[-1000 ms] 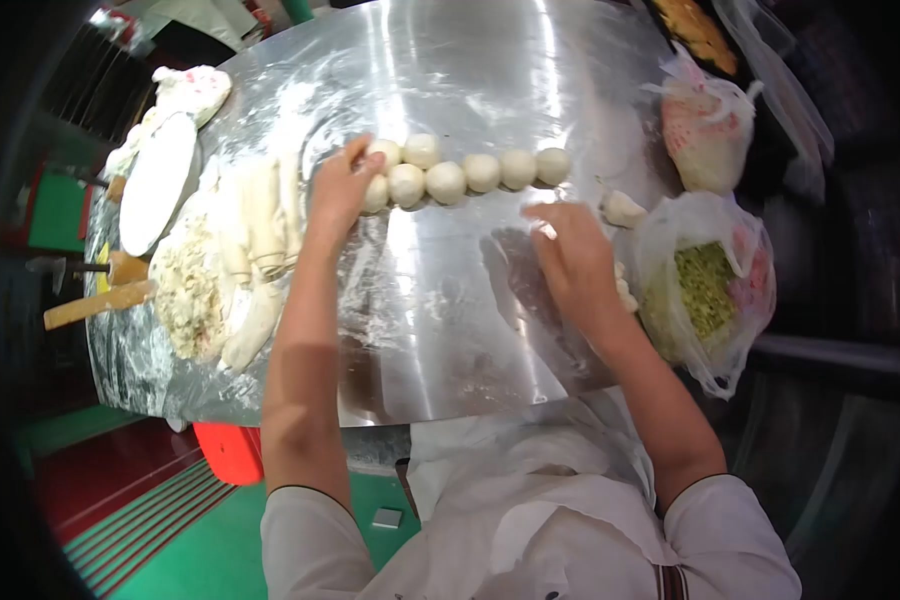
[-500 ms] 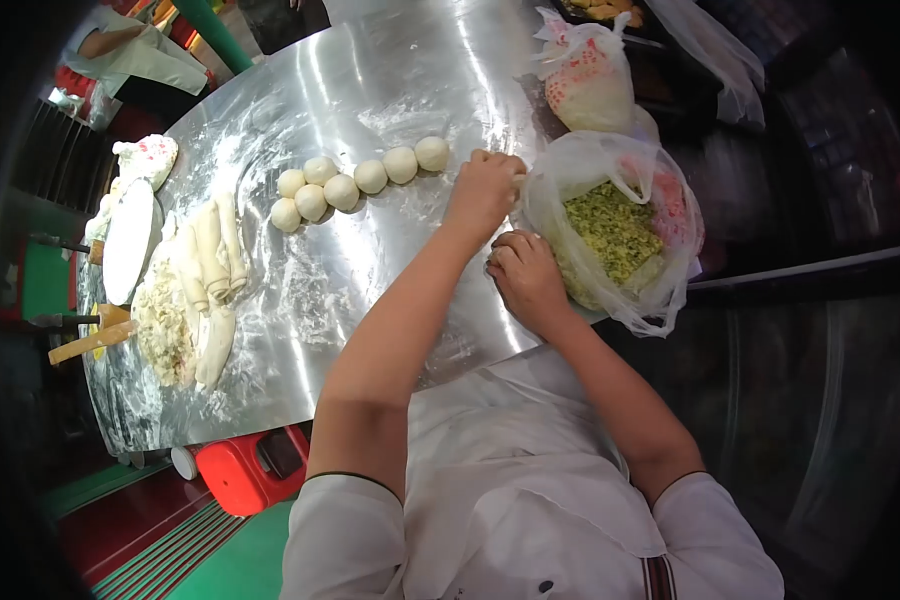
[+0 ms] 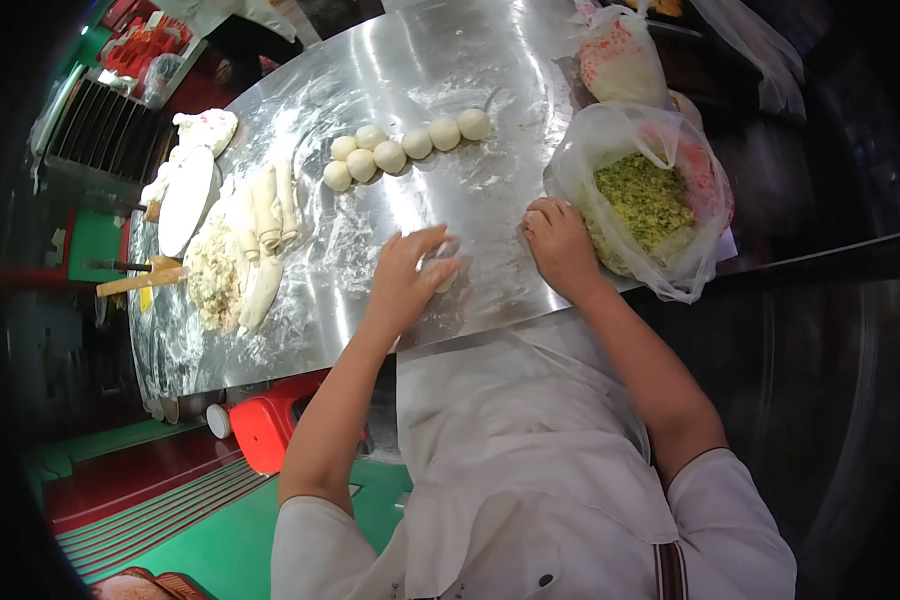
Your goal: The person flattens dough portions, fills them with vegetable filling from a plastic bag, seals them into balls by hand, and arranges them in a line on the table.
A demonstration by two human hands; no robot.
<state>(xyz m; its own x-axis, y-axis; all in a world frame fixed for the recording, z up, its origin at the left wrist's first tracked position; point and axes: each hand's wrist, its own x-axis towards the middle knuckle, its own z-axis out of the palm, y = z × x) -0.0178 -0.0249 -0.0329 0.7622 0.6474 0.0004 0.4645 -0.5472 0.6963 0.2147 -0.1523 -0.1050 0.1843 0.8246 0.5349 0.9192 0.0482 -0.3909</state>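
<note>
My left hand is low over the floured steel table, fingers spread and slightly blurred. A small pale piece, seemingly dough, shows beside its thumb, apparently on the table. Close to the filling bag, my right hand has its fingers curled in; whatever lies under them is hidden. The clear plastic bag stands open and holds chopped green filling. Beyond my hands, several round dough balls sit in a bent row.
On the left lie dough rolls, a crumbly pale mound, a white oval tray and a wooden-handled tool. A knotted bag stands at the back right. Below the table edge is a red stool.
My left hand has moved from beside the bag toward me and leftward, and its fingers have spread. My right hand stays near the bag. The whole view has shifted.
</note>
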